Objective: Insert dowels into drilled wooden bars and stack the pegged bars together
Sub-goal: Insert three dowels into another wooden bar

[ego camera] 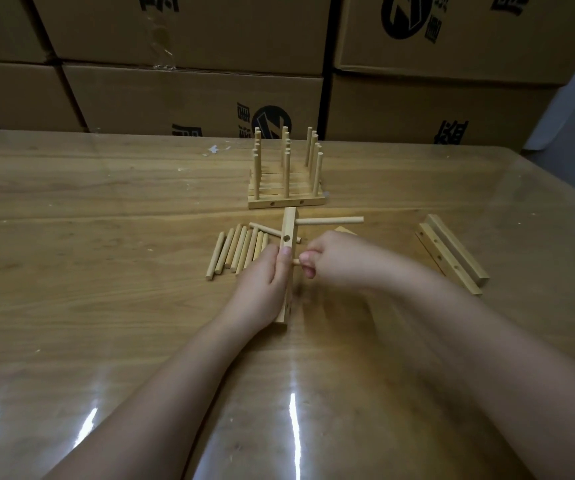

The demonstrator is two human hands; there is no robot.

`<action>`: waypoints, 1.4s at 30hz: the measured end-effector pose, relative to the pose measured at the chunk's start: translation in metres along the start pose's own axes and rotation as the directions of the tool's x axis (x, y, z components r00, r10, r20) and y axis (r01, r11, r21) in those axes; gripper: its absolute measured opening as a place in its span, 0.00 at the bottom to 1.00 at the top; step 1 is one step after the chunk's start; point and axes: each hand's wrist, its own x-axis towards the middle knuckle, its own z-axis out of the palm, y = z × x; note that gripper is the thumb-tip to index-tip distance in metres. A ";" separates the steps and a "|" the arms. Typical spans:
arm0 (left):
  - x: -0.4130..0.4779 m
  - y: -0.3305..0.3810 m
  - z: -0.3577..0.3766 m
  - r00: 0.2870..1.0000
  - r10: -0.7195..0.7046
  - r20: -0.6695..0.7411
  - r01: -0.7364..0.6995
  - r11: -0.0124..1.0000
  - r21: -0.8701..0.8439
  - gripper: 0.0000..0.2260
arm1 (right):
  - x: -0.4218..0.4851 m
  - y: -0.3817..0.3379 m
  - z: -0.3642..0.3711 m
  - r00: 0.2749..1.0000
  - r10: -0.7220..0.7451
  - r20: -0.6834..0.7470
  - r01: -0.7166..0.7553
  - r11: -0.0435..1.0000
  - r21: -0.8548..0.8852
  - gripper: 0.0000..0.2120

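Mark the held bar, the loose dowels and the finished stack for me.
held bar [289, 225]: head view, on its free upper end.
loose dowels [241, 249]: head view, middle of the row.
finished stack [286, 203]: head view, front bar's side face.

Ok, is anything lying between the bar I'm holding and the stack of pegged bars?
Nothing visible. Only bare table separates the bar from the stack. The loose dowels lie off to the left and the spare bars off to the right.
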 end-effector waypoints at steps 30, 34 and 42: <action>0.012 -0.013 -0.012 0.965 -0.243 0.096 0.237 0.657 -0.716 0.17 | -0.029 0.013 0.062 0.953 -0.041 -0.299 0.221 0.770 0.598 0.12; 0.011 -0.010 -0.016 0.965 -0.197 0.171 0.253 0.551 -0.795 0.15 | -0.024 0.003 0.083 0.910 0.038 -0.413 0.244 0.755 0.609 0.24; 0.010 -0.014 -0.016 0.965 -0.152 0.212 0.261 0.532 -0.806 0.17 | -0.016 0.024 0.082 0.841 0.103 -0.532 0.276 0.763 0.584 0.08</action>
